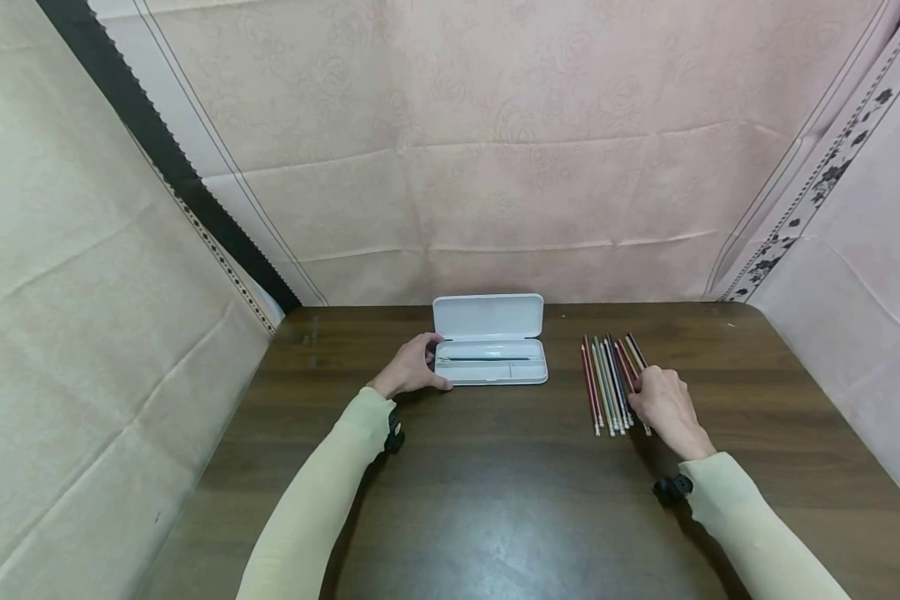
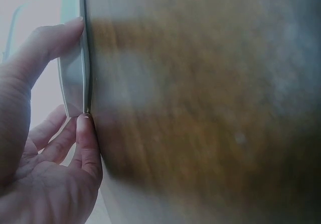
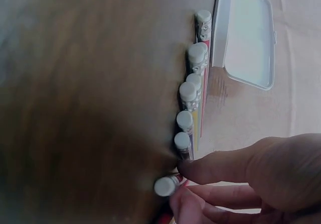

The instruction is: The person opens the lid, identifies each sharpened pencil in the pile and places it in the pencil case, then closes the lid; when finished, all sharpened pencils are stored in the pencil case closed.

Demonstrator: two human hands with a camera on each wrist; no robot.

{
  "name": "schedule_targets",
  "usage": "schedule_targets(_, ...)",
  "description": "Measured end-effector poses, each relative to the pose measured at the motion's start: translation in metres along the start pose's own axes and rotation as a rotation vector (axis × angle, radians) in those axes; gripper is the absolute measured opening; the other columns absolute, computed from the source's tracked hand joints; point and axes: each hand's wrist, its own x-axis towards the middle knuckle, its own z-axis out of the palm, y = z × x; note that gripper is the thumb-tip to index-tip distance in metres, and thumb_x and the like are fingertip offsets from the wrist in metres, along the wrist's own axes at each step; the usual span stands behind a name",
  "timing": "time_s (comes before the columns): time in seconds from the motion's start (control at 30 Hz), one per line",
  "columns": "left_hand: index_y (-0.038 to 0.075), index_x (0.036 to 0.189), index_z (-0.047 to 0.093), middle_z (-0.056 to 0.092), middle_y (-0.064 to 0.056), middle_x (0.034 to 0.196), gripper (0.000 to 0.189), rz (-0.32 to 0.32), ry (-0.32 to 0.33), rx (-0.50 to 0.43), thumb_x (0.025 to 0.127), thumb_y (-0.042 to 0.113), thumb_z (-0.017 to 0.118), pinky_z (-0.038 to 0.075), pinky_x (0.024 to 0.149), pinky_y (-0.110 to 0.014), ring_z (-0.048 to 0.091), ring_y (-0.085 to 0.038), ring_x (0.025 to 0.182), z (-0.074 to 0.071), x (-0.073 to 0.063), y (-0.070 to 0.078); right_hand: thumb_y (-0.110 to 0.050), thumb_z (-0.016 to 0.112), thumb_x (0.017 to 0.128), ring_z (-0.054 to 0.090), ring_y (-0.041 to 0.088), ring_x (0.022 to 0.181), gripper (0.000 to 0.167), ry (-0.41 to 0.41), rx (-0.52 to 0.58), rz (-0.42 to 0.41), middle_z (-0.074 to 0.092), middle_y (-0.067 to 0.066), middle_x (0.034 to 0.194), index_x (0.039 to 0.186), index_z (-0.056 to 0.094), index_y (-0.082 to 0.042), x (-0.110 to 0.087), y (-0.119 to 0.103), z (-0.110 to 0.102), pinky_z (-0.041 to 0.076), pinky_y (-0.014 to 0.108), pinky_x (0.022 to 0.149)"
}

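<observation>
A white pencil case [image 1: 491, 384] lies with its lid [image 1: 487, 317] raised at the back of the table. One dark, thin pencil [image 1: 487, 359] is inside it. My left hand [image 1: 414, 365] grips the case's left end, thumb at the front edge; the left wrist view shows the thumb [image 2: 65, 35] and fingertips on its rim. Several pencils [image 1: 607, 383] with white erasers lie side by side to the right of the case. My right hand [image 1: 663, 404] pinches a pencil [image 3: 165, 186] at the row's right side, between thumb and fingers; its grip is partly hidden in the head view.
The brown wooden table [image 1: 495, 500] reflects light near its front. Pale patterned cloth [image 1: 540, 150] hangs behind the table's back edge, with more cloth at the left and right sides. A dark band [image 1: 172, 150] runs down the left cloth.
</observation>
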Motion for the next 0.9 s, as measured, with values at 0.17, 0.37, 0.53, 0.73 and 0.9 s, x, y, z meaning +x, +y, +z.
schedule_targets(0.17, 0.012, 0.157, 0.049, 0.056, -0.017, 0.157, 0.091, 0.006, -0.004, -0.007, 0.082, 0.025, 0.097, 0.051, 0.119, -0.053, 0.060, -0.036, 0.140, -0.0003, 0.0005, -0.0005, 0.000, 0.066, 0.096, 0.049, 0.019, 0.055, 0.037, -0.006, 0.004, 0.000, 0.050, 0.004, 0.060, 0.061, 0.057, -0.008, 0.0010, -0.0002, 0.0004, 0.036, 0.031, 0.051)
schedule_targets(0.37, 0.011, 0.157, 0.049, 0.057, -0.017, 0.156, 0.090, 0.014, -0.004, 0.001, 0.082, 0.025, 0.097, 0.052, 0.118, -0.053, 0.060, -0.036, 0.139, -0.0010, 0.0002, -0.0002, -0.001, 0.067, 0.096, 0.053, 0.021, 0.057, 0.029, -0.030, 0.012, 0.023, 0.055, 0.007, 0.064, 0.067, 0.063, -0.004, 0.0025, 0.0003, -0.0007, 0.040, 0.032, 0.051)
schedule_targets(0.53, 0.012, 0.157, 0.049, 0.057, -0.017, 0.155, 0.090, 0.009, -0.005, -0.001, 0.082, 0.025, 0.097, 0.052, 0.118, -0.053, 0.060, -0.036, 0.139, -0.0009, 0.0001, -0.0001, -0.001, 0.068, 0.095, 0.055, 0.022, 0.059, 0.020, -0.040, 0.025, 0.033, 0.059, 0.010, 0.068, 0.075, 0.068, 0.001, 0.0038, 0.0003, -0.0015, 0.042, 0.032, 0.053)
schedule_targets(0.73, 0.012, 0.156, 0.050, 0.057, -0.018, 0.155, 0.089, -0.001, -0.005, -0.016, 0.081, 0.024, 0.097, 0.052, 0.118, -0.054, 0.060, -0.036, 0.139, -0.0013, -0.0015, 0.0010, -0.003, 0.068, 0.093, 0.050, 0.018, 0.055, 0.031, -0.033, 0.039, 0.077, 0.050, 0.001, 0.060, 0.064, 0.059, -0.007, 0.0022, -0.0005, -0.0020, 0.038, 0.031, 0.051)
schedule_targets(0.9, 0.012, 0.156, 0.050, 0.057, -0.018, 0.155, 0.090, 0.000, -0.003, -0.017, 0.081, 0.024, 0.097, 0.052, 0.117, -0.053, 0.060, -0.036, 0.138, -0.0017, -0.0027, 0.0019, -0.005, 0.069, 0.093, 0.048, 0.017, 0.054, 0.034, -0.007, 0.042, 0.105, 0.047, -0.002, 0.058, 0.061, 0.058, -0.009, -0.0004, -0.0003, -0.0038, 0.037, 0.032, 0.052)
